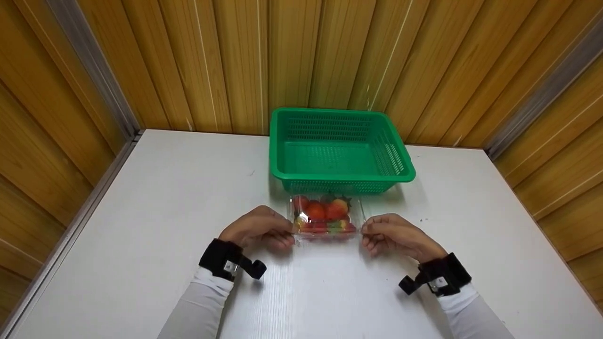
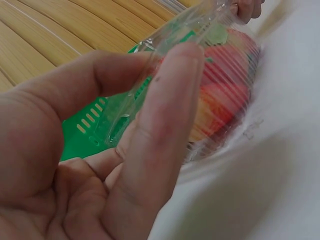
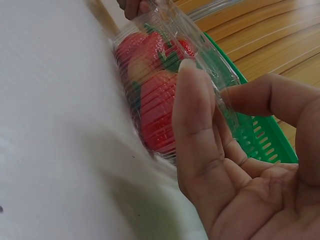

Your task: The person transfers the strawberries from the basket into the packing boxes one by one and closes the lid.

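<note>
A clear plastic clamshell box (image 1: 359, 209) holding several red strawberries (image 1: 316, 211) sits on the white table in front of the basket. At its left front corner, my left hand (image 1: 261, 227) pinches the rim between thumb and finger. My right hand (image 1: 400, 234) does the same at the right front corner. Ribbed clear walls and red fruit with green leaves (image 3: 172, 62) show in the right wrist view. From the left, the thumb (image 2: 167, 115) covers part of the box (image 2: 225, 95). Whether the lid is fastened, I cannot tell.
Just behind the box stands a green plastic basket (image 1: 343, 178) with slotted sides, nothing visible inside it. The white table (image 1: 188, 188) spreads to both sides. Wood-patterned panels (image 1: 235, 61) rise at the back, left and right.
</note>
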The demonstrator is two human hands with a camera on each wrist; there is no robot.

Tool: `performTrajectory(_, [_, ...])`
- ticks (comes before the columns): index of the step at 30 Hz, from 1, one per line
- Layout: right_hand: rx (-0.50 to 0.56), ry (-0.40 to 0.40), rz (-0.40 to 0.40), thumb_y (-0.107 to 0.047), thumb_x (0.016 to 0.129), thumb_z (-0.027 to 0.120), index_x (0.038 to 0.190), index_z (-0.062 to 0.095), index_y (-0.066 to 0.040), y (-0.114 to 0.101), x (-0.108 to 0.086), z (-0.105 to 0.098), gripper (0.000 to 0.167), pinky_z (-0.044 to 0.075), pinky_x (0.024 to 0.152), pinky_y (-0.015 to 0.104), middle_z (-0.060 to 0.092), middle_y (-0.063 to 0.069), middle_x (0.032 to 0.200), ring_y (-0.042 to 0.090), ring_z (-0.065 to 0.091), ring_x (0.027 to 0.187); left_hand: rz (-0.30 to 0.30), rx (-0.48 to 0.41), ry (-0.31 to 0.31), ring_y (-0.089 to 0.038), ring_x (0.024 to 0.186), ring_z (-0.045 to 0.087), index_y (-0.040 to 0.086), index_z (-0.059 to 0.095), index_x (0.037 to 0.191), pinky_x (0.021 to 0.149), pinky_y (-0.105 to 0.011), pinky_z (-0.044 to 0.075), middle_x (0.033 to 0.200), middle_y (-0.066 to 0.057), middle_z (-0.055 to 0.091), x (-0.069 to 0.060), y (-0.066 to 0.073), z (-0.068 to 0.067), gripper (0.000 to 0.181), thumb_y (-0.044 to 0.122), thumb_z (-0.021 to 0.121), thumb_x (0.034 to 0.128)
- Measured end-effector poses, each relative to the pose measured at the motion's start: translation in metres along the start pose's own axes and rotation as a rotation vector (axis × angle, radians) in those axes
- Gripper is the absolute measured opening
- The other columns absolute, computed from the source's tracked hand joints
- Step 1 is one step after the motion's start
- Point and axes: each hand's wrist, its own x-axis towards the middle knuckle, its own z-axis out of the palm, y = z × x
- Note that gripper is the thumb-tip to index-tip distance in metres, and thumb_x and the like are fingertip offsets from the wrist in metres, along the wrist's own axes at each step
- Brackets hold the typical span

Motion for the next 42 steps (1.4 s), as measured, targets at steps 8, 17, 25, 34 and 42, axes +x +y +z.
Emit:
performTrajectory(8, [0.014,-0.004,0.01,-0.01,0.104,0.062,0.101,0.069,0.0,0.0,0.0003,-0.0005,0.013,0.061,0.073,0.03,0.073,0.009,0.088,0.014,0.07,0.076,0.009,0.005,0.031,-0.014,0.069,0.073,-0.007,0.078,0.094,0.071,-0.03,0.061,0.082,-0.012,0.077,0.0021,0.0002,0.0019,0.021,0.014,0.077,0.0913])
performTrajectory(17, [0.03,-0.002,0.026,-0.01,0.104,0.062,0.1,0.069,-0.001,-0.0002,-0.0001,-0.0005,0.012,0.06,0.073,0.029,0.073,0.008,0.088,0.014,0.069,0.076,0.012,-0.009,0.043,-0.014,0.066,0.073,-0.007,0.077,0.092,0.068,-0.03,0.061,0.078,-0.011,0.076,0.0027,-0.0004,0.0049,0.016,0.009,0.075,0.0923])
performTrajectory(25, [0.031,-0.002,0.024,-0.011,0.104,0.063,0.101,0.069,-0.002,-0.0001,-0.0005,-0.0013,0.011,0.06,0.074,0.029,0.074,0.008,0.089,0.014,0.07,0.076,0.005,0.006,0.056,-0.014,0.066,0.073,-0.005,0.078,0.09,0.069,-0.031,0.061,0.079,-0.012,0.076,0.0028,0.0,0.0051,0.016,0.011,0.076,0.0911])
performTrajectory(34, [0.03,0.007,0.018,-0.011,0.104,0.063,0.101,0.068,0.0,-0.0002,-0.0003,-0.0008,0.012,0.06,0.073,0.029,0.074,0.008,0.088,0.015,0.07,0.076,0.027,0.018,0.064,-0.014,0.066,0.073,-0.007,0.078,0.093,0.07,-0.03,0.061,0.079,-0.011,0.076,0.0039,-0.0003,0.0035,0.02,0.013,0.077,0.0913])
performTrajectory(42, [0.002,0.005,0.008,-0.011,0.104,0.063,0.099,0.068,-0.003,0.0002,-0.0009,-0.0004,0.011,0.06,0.073,0.029,0.073,0.008,0.088,0.014,0.069,0.076,0.036,-0.001,0.044,-0.015,0.066,0.073,-0.005,0.078,0.089,0.068,-0.031,0.061,0.079,-0.012,0.076,0.0032,-0.0004,0.0032,0.019,0.014,0.075,0.0927])
